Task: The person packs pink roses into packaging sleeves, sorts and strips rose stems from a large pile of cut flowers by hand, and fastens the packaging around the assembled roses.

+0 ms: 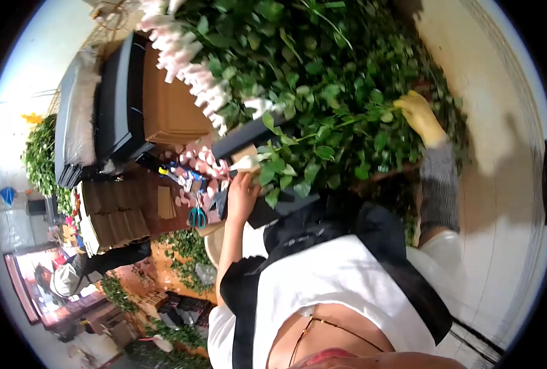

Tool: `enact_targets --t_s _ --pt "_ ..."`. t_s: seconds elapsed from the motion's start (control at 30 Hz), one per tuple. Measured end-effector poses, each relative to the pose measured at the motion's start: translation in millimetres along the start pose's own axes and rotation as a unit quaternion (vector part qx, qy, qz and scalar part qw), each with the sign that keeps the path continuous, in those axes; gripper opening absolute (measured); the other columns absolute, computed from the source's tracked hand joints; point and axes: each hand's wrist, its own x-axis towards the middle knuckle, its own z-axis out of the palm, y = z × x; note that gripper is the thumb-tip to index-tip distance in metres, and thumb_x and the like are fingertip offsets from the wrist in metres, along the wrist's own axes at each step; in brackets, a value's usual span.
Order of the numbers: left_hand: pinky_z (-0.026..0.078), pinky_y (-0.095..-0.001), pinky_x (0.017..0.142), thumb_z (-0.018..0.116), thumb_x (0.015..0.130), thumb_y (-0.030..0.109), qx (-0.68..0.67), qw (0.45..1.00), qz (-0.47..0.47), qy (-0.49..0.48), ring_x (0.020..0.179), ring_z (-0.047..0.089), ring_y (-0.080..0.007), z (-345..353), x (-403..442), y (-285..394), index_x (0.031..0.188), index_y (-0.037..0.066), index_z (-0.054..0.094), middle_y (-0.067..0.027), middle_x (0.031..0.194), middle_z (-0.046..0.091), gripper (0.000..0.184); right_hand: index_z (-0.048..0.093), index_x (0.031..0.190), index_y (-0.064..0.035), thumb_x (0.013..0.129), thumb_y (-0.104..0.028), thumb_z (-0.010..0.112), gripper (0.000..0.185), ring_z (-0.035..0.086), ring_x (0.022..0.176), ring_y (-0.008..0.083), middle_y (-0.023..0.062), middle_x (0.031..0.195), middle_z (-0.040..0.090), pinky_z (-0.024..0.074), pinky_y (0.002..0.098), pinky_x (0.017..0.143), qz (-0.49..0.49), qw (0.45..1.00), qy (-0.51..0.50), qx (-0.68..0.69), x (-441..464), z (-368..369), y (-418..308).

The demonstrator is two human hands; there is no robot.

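My left hand (242, 195), bare, is at the middle with its fingers closed just below a pale flower head (247, 162). From there a leafy green stem (325, 132) runs to the right across a big heap of foliage (347, 74). In a yellow glove, my right hand (422, 120) pinches the far end of this stem at the heap's right side. White-wrapped flower heads (190, 67) line the left edge of the heap.
Teal scissors (197, 216) and pink petals (202, 161) lie on the table left of my left hand. Beyond stand cardboard sheets (174, 107) and dark boxes (118, 98). Another person (70, 278) is at the far lower left. A pale wall (495, 123) rises at right.
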Motion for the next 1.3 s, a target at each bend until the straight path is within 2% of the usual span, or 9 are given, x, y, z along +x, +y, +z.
enact_targets --t_s 0.17,0.27,0.37,0.8,0.97,1.0,1.07,1.1,1.3 --pt "0.045 -0.0441 0.093 0.073 0.083 0.017 0.162 0.981 0.104 -0.013 0.108 0.059 -0.0312 -14 6 11 0.110 0.006 0.069 -0.0105 0.115 0.063 0.029 0.072 0.099 -0.0097 0.083 -0.010 0.059 0.021 0.065 0.099 0.0332 0.0137 0.095 0.069 0.0480 0.0457 0.096 0.081 0.968 0.083 -0.222 5 19 -82" --pt "0.038 -0.0519 0.104 0.075 0.081 0.021 0.226 0.959 0.168 -0.020 0.124 0.048 -0.0368 -24 20 19 0.106 0.010 0.072 -0.0157 0.135 0.051 0.028 0.069 0.104 -0.0100 0.080 -0.006 0.061 0.025 0.064 0.103 0.0313 0.0118 0.103 0.069 0.0521 0.0428 0.089 0.086 0.992 0.084 -0.049 15 6 -150" --pt "0.035 -0.0534 0.109 0.078 0.080 0.021 0.174 0.965 0.182 -0.068 0.130 0.044 -0.0393 -28 30 7 0.108 0.009 0.071 -0.0185 0.138 0.047 0.031 0.060 0.126 -0.0175 0.083 -0.007 0.063 0.045 0.059 0.122 0.0320 0.0088 0.120 0.067 0.0431 0.0444 0.108 0.019 0.992 0.120 0.035 18 70 -195" --pt "0.046 -0.0511 0.090 0.079 0.080 0.021 0.150 0.966 0.168 -0.128 0.107 0.051 -0.0434 -22 39 -7 0.105 0.000 0.065 -0.0222 0.119 0.053 0.036 0.066 0.119 -0.0215 0.088 -0.010 0.060 0.034 0.062 0.105 0.0222 0.0006 0.099 0.067 0.0389 0.0449 0.110 -0.036 0.992 0.117 0.036 11 142 -191" --pt "0.043 -0.0515 0.096 0.079 0.079 0.018 0.108 0.983 0.139 -0.044 0.116 0.050 -0.0420 -8 23 -14 0.107 0.003 0.068 -0.0193 0.134 0.051 0.033 0.064 0.071 -0.0154 0.084 -0.006 0.060 0.016 0.063 0.100 0.0195 0.0006 0.089 0.068 0.0344 0.0415 0.116 0.040 0.984 0.103 0.139 15 147 -198" --pt "0.043 -0.0516 0.097 0.079 0.080 0.018 0.120 0.982 0.145 -0.010 0.117 0.050 -0.0415 -7 18 -12 0.109 0.006 0.069 -0.0188 0.135 0.050 0.034 0.066 0.078 -0.0149 0.085 -0.006 0.061 0.012 0.062 0.107 0.0186 0.0005 0.096 0.070 0.0322 0.0415 0.118 0.050 0.895 0.187 0.402 19 139 -193" --pt "0.042 -0.0529 0.098 0.079 0.080 0.019 0.137 0.986 0.091 0.008 0.120 0.048 -0.0406 0 8 -23 0.114 0.013 0.073 -0.0172 0.135 0.049 0.035 0.070 0.090 -0.0187 0.087 -0.007 0.062 0.015 0.063 0.115 0.0173 0.0000 0.109 0.072 0.0306 0.0413 0.120 0.049 0.908 0.261 0.324 27 78 -187" --pt "0.045 -0.0503 0.095 0.079 0.082 0.014 0.094 0.993 0.076 -0.011 0.114 0.052 -0.0385 -3 9 -17 0.112 0.011 0.073 -0.0155 0.121 0.053 0.030 0.073 0.095 -0.0230 0.088 -0.009 0.062 0.019 0.064 0.115 0.0169 -0.0005 0.113 0.073 0.0311 0.0411 0.120 0.043 0.969 0.241 -0.025 24 14 -186" --pt "0.051 -0.0418 0.076 0.077 0.083 0.014 0.034 0.997 0.036 -0.065 0.087 0.061 -0.0306 -2 11 -21 0.114 0.009 0.072 -0.0128 0.100 0.055 0.031 0.062 0.124 -0.0152 0.092 -0.014 0.055 0.033 0.048 0.134 0.0250 0.0035 0.136 0.060 0.0268 0.0456 0.120 0.134 0.938 0.201 -0.251 115 -5 -148"
